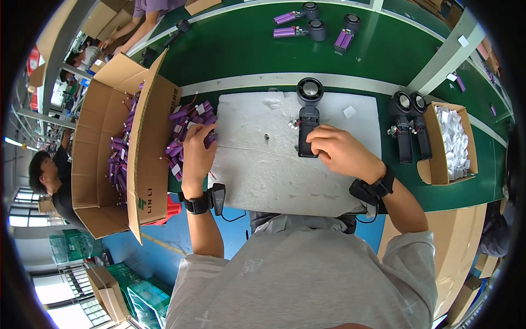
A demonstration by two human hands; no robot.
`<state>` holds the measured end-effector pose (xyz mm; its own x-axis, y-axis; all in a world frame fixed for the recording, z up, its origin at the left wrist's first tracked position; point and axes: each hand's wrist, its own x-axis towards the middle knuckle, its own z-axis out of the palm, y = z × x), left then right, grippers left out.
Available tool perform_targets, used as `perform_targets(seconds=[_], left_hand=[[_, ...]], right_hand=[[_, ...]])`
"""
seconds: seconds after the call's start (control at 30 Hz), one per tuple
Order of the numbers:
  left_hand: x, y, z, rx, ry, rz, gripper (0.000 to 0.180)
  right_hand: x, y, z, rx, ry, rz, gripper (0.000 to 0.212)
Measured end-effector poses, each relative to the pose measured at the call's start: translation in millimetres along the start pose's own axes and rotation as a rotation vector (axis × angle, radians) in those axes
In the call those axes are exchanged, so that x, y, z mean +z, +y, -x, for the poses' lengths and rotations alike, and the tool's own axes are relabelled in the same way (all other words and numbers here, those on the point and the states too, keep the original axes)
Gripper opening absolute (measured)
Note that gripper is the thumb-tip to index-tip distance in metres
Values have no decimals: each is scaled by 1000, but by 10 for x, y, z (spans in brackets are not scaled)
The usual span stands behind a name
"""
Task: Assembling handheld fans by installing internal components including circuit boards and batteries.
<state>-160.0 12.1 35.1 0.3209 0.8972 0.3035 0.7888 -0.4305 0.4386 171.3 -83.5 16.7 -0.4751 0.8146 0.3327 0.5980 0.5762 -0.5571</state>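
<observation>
A white foam board [246, 170] lies before me on the green bench. On its right half rests a black handheld fan [309, 112], its round head pointing away and its handle casing opened up, with small wires at the left side. My right hand [342, 151] grips the lower handle with curled fingers. Left of the board is a loose pile of purple battery packs [178, 140] with thin red wires. My left hand [198, 153] is at the pile's right edge, its thumb and fingers closed about one purple battery pack [210, 139].
A tall cardboard box [150, 148] of purple packs stands at left. Two black fans [404, 131] and a small carton [472, 159] of white pieces sit at right. Several fans with purple packs [344, 39] lie on the far green surface. Other people are at left.
</observation>
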Motion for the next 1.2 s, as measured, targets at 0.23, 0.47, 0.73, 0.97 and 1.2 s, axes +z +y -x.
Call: perform_targets(seconds=[0.23, 0.47, 0.73, 0.97, 1.2], left_hand=[[-203, 392, -133, -54, 104, 188, 30], [350, 1476, -214, 421, 103, 572, 28], [756, 1541, -116, 229, -89, 825, 34], [610, 1270, -303, 415, -214, 568, 35], [866, 918, -534, 238, -471, 586, 25]], right_hand=[[7, 15, 67, 122, 203, -351, 17], [71, -89, 15, 312, 516, -852, 29], [68, 91, 85, 422, 479, -1145, 34], [13, 261, 141, 571, 669, -1227, 33], [-17, 386, 129, 586, 774, -1215, 23]])
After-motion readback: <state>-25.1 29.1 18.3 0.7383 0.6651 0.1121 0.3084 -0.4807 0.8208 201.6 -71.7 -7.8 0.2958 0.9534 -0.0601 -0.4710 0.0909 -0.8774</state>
